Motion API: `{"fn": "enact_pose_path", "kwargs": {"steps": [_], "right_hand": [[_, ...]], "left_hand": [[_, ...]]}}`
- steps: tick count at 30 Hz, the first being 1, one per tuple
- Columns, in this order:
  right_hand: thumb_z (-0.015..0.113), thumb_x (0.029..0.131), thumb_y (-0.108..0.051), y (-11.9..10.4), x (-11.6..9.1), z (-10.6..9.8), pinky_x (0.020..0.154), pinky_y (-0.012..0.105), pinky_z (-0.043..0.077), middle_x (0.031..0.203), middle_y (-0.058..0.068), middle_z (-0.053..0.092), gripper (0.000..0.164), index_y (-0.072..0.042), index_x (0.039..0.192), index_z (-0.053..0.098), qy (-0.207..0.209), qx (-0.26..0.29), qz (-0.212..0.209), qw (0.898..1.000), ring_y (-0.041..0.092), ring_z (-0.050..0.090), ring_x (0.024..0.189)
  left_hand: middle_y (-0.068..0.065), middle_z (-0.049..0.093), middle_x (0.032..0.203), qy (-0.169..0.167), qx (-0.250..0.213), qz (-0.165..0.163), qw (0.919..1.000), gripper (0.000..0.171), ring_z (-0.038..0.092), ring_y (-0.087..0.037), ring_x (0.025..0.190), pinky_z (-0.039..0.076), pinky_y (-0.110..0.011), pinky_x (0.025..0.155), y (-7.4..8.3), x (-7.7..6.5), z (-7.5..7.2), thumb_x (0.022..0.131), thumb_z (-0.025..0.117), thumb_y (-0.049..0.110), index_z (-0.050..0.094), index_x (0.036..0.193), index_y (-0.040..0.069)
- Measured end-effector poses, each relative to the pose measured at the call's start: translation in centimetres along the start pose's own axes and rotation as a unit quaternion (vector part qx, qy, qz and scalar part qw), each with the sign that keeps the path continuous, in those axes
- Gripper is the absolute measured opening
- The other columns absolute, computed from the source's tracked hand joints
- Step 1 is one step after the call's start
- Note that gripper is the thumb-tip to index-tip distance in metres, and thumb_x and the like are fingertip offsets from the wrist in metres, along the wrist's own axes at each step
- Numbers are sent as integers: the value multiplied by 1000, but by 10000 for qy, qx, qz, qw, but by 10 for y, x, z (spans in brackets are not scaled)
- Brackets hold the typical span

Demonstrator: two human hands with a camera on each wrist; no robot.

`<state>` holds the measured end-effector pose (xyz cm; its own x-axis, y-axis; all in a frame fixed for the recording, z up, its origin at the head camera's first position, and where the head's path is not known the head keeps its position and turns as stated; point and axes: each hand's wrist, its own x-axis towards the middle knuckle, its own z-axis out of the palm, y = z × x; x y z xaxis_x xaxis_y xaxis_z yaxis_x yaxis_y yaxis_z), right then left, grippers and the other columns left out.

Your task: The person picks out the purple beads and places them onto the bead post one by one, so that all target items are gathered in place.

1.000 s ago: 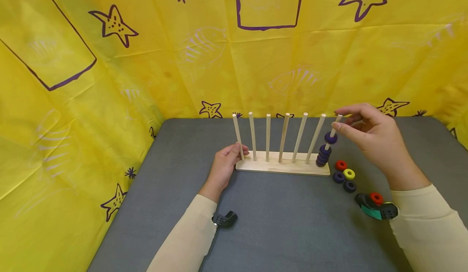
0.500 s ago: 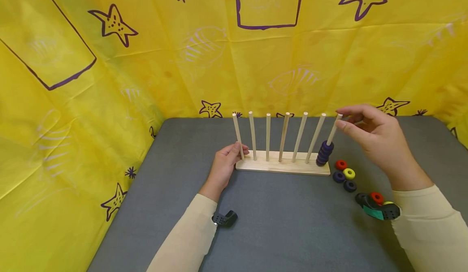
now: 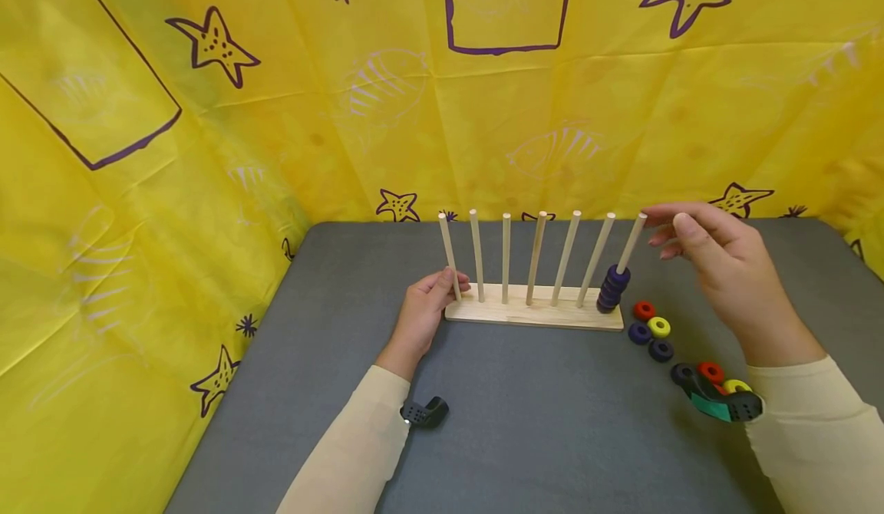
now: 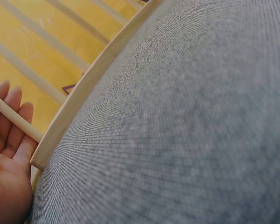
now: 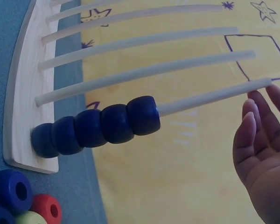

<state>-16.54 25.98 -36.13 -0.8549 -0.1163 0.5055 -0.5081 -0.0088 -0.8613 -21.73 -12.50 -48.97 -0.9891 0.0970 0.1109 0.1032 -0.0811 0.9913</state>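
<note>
A pale wooden peg rack [image 3: 532,313] stands on the grey table, its several upright pegs in a row. Around the rightmost peg sits a stack of several dark blue beads [image 5: 95,127], reaching down to the base; the upper part of that peg is bare. At the rack's left end, my left hand [image 3: 427,303] holds it by the leftmost peg, thumb in front and fingers [image 4: 11,121] behind. My right hand [image 3: 725,268] holds nothing; its thumb stands off the peg, and an extended fingertip is right at the top of the rightmost peg.
Right of the rack lie loose beads: a red bead [image 3: 644,311], a yellow bead [image 3: 659,327], a blue bead [image 3: 640,334] and a black-looking bead [image 3: 661,350]. More red and yellow beads [image 3: 737,386] lie partly behind the right wrist camera [image 3: 718,399]. A yellow patterned cloth [image 3: 483,130] hangs behind the table.
The top blue bead has slid down the rightmost peg onto the others. My right thumb has come away from that peg, and the hand has shifted slightly right. The left hand stays put.
</note>
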Motion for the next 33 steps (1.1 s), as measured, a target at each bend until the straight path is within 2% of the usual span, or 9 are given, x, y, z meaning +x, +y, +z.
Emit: {"fn": "enact_pose_path", "kwargs": {"steps": [4, 7, 11, 14, 18, 27, 29, 33], "right_hand": [[42, 117, -2, 3, -3, -1, 90, 23, 55, 128, 17, 71, 34, 21, 133, 62, -173, 659, -116, 9976, 26, 64, 105], [42, 118, -5, 4, -6, -1, 90, 25, 55, 128, 19, 70, 36, 24, 133, 58, -143, 780, -86, 9968, 28, 63, 105], [44, 119, -11, 4, -12, -2, 89, 26, 54, 125, 17, 71, 41, 26, 132, 56, 135, 552, 226, 9981, 28, 63, 105], [41, 119, -10, 9, -17, -7, 91, 24, 54, 126, 15, 71, 40, 23, 134, 58, 35, 550, 279, 9981, 26, 63, 107], [37, 119, -5, 20, -23, -15, 93, 22, 53, 130, 16, 70, 37, 18, 136, 61, -294, 710, 83, 9970, 25, 63, 110], [35, 119, -4, 31, -40, -24, 92, 23, 54, 130, 15, 71, 38, 19, 137, 59, -378, 851, 175, 9955, 23, 65, 110], [34, 119, -4, 34, -45, -26, 92, 23, 53, 131, 14, 71, 38, 18, 137, 59, -388, 802, 259, 9957, 22, 65, 110], [34, 119, -4, 39, -55, -31, 92, 20, 53, 132, 12, 71, 38, 15, 139, 60, -362, 343, 524, 9974, 21, 64, 108]], "left_hand": [[-22, 75, 114, -16, -9, -6, 10000, 45, 70, -33, 115, 55, -41, 103, 0, 0, 0, 116, 58, 30, 75, 117, -11], [-23, 75, 115, -5, -2, 2, 10000, 44, 70, -35, 116, 54, -42, 104, -1, 0, 0, 116, 58, 30, 75, 118, -11], [-22, 75, 115, 3, 34, -14, 10000, 44, 70, -34, 116, 54, -42, 105, -1, 0, -1, 116, 59, 30, 75, 118, -10], [-22, 75, 115, -8, 36, -17, 10000, 44, 71, -33, 115, 54, -42, 105, -1, 1, -1, 116, 59, 31, 75, 118, -10], [-22, 75, 115, -13, 35, -5, 10000, 44, 71, -33, 115, 54, -42, 106, -2, 1, -2, 115, 60, 32, 75, 118, -10], [-23, 74, 116, -7, 51, -30, 10000, 44, 70, -35, 117, 53, -44, 107, -2, 1, -1, 116, 59, 31, 75, 118, -10], [-24, 74, 116, 6, 54, -24, 10000, 44, 70, -36, 116, 53, -44, 107, -2, 1, -1, 116, 59, 31, 75, 118, -10], [-25, 74, 115, 6, 23, -11, 10000, 44, 70, -37, 116, 54, -44, 107, -2, 1, -1, 116, 60, 30, 75, 117, -10]]}}
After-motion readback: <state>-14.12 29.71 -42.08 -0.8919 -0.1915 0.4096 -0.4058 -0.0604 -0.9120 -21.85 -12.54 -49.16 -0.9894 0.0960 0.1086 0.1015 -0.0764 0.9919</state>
